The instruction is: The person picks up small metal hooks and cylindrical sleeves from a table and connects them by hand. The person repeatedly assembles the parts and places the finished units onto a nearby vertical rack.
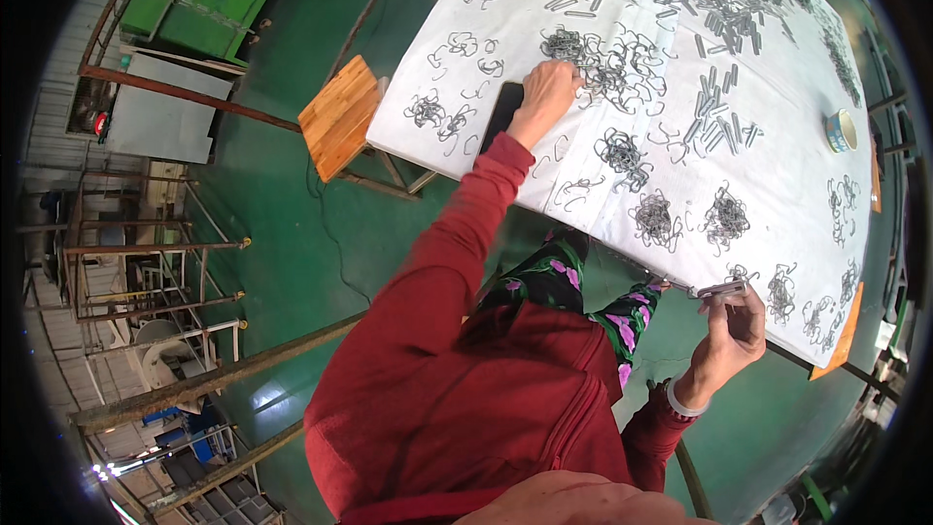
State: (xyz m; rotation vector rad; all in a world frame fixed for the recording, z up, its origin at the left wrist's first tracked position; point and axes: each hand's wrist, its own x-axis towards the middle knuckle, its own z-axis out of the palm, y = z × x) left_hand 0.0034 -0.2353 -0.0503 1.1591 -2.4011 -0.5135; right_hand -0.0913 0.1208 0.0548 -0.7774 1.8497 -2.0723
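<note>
My left hand [546, 95] reaches forward over the white-covered table [797, 185] and rests on a tangled pile of grey wire hooks [583, 58], its fingers curled into the pile. A black phone [502, 113] lies just left of that hand. My right hand [734, 326] is at the table's near edge, pinching a short bundle of grey metal pieces [721, 289] between thumb and fingers. A pale bracelet sits on that wrist. Both sleeves are red.
Several small heaps of wire hooks [656, 219] and straight grey clips [714, 126] cover the table. A roll of tape [841, 129] sits at the right. A wooden stool [338, 117] stands left of the table on green floor. Metal frames and a green cart [209, 0] stand further left.
</note>
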